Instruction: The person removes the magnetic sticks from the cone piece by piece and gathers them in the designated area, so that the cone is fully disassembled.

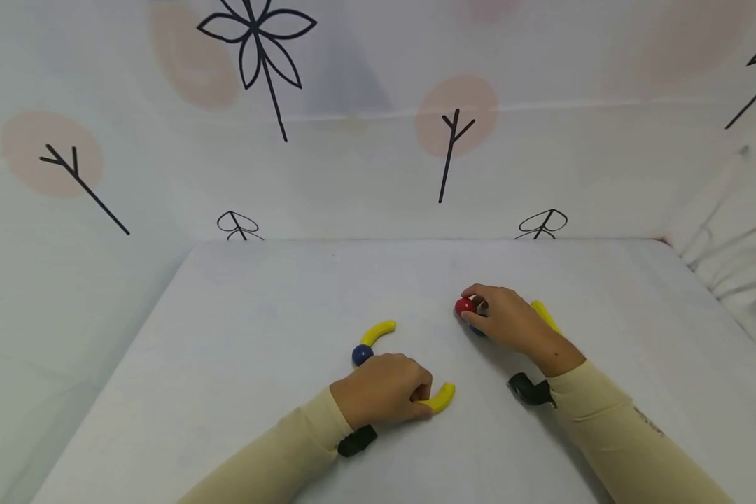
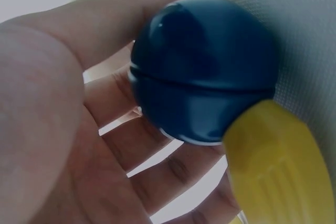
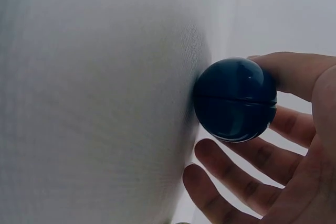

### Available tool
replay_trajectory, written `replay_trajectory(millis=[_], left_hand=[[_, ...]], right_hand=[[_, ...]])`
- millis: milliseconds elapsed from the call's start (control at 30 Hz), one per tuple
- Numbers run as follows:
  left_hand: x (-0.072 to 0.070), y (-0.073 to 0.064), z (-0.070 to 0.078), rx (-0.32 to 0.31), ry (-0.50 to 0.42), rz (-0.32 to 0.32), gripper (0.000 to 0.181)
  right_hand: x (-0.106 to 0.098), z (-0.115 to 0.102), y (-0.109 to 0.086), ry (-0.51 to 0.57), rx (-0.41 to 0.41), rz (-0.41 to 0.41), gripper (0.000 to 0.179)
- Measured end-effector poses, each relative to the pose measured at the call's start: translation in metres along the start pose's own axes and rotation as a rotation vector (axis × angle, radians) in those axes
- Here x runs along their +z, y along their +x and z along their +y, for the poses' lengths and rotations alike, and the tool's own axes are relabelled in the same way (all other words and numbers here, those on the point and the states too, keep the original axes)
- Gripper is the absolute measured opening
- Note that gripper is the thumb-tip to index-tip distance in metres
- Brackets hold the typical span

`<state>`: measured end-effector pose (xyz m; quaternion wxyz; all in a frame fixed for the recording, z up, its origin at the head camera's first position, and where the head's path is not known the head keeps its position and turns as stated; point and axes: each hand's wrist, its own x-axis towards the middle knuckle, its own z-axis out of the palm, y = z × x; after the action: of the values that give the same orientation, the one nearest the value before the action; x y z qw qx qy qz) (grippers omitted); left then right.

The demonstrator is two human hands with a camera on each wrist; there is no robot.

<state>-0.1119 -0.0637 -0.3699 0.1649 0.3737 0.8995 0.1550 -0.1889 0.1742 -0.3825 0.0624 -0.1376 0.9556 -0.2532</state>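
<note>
My left hand (image 1: 384, 388) pinches a yellow curved piece (image 1: 442, 397) between thumb and fingers, its free end jutting out to the right. In the left wrist view a glossy blue ball (image 2: 205, 72) with a seam sits inside the curled fingers, against a thick yellow piece (image 2: 278, 166). Just beyond this hand lie another blue ball (image 1: 362, 355) and a yellow curved piece (image 1: 378, 332), end to end. Farther right, my right hand (image 1: 510, 322) holds a red ball (image 1: 465, 306) at its fingertips. A blue ball (image 3: 235, 100) sits beneath that hand, hiding the red one in the right wrist view.
Another yellow piece (image 1: 545, 316) lies behind the right wrist, partly covered by it. Everything rests on a white tabletop (image 1: 239, 315). A white cloth (image 1: 353, 168) with printed plants hangs along the back and sides. Dark wrist cameras (image 1: 529, 389) sit below the sleeves.
</note>
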Motion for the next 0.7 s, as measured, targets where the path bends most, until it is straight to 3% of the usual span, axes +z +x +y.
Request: replay_trajectory(millis=[133,300,533,600,700], left_hand=[[-0.001,-0.001,0.001,-0.012,0.019,-0.004,0.019],[-0.001,0.000,0.000,-0.018,0.028,-0.001,0.020],[-0.003,0.001,-0.007,0.017,0.107,0.077,0.023],[-0.006,-0.002,-0.009,0.014,0.130,0.098,0.026],[-0.010,-0.005,-0.011,-0.001,0.159,0.095,0.032]], right_hand=[[-0.002,-0.003,-0.001,-0.015,0.004,0.018,0.040],[-0.012,-0.011,-0.007,0.019,-0.041,0.117,0.035],[-0.023,-0.029,-0.018,0.063,-0.162,0.255,0.019],[-0.025,-0.034,-0.022,0.068,-0.188,0.228,0.015],[-0.027,-0.039,-0.028,0.083,-0.230,0.102,0.012]])
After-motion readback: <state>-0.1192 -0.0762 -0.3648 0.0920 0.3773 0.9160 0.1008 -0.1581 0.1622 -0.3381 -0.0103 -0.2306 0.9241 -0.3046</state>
